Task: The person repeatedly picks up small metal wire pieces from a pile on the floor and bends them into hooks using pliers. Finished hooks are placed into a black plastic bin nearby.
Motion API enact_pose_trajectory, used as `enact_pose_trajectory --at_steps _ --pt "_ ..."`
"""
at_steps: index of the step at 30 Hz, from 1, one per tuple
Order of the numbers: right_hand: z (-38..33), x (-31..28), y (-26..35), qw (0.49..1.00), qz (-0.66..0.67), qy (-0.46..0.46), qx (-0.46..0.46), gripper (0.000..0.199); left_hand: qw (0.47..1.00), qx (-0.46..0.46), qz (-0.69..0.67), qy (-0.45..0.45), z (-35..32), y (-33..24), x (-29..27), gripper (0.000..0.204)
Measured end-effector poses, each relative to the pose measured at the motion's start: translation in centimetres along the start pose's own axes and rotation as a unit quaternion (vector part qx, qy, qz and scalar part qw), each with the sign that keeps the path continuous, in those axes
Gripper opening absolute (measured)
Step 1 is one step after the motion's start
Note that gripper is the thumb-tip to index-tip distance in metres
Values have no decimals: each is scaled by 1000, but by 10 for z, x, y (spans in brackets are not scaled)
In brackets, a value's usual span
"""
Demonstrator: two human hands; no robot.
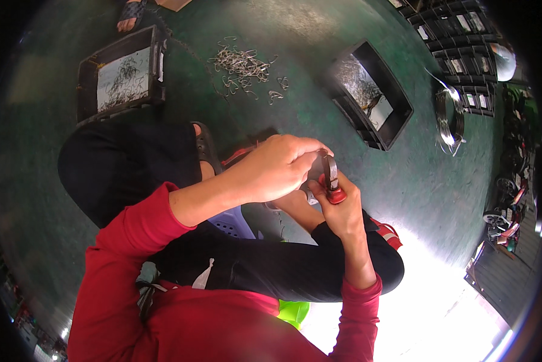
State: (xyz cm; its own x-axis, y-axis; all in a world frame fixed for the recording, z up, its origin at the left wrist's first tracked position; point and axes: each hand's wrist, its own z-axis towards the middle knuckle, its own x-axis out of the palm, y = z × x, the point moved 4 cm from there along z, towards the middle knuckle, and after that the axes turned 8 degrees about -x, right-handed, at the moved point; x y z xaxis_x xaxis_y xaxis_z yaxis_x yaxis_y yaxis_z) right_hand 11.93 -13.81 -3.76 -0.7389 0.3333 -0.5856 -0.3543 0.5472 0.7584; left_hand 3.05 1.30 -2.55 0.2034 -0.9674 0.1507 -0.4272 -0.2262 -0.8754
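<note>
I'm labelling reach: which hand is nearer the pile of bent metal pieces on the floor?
Left. The left hand is on the wearer's side of the pile, slightly right; the right hand, around a red-handled tool, is farther back and farther right.

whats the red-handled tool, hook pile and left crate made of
Red-handled tool: probably grey metal, given its glint; handle seems plastic or rubber, glossy red. Hooks: likely bare metal wire, thin and shiny. Crate: apparently dull black plastic, walls looking moulded.

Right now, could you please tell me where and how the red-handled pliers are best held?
I'd grip the pliers by the red handles, coming from the right as the right hand does, since the metal head is beside the left hand.
</note>
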Motion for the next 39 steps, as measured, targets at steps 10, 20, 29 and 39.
enact_pose_trajectory --at_steps 10,20,29,39 --pt "2 3 0 998 -32 -45 -16 26 996 35 59 -62 -2 2 5 31" --pt "9 -7 -3 999 -2 -7 -43 26 995 -28 -61 73 -1 -4 -2 36" --pt "-1 -43 -15 995 -70 45 50 23 994 -20 -59 86 2 -13 -8 49" --pt "-23 -49 -25 948 -303 74 63 17 994 50 69 72 136 -39 2 47"
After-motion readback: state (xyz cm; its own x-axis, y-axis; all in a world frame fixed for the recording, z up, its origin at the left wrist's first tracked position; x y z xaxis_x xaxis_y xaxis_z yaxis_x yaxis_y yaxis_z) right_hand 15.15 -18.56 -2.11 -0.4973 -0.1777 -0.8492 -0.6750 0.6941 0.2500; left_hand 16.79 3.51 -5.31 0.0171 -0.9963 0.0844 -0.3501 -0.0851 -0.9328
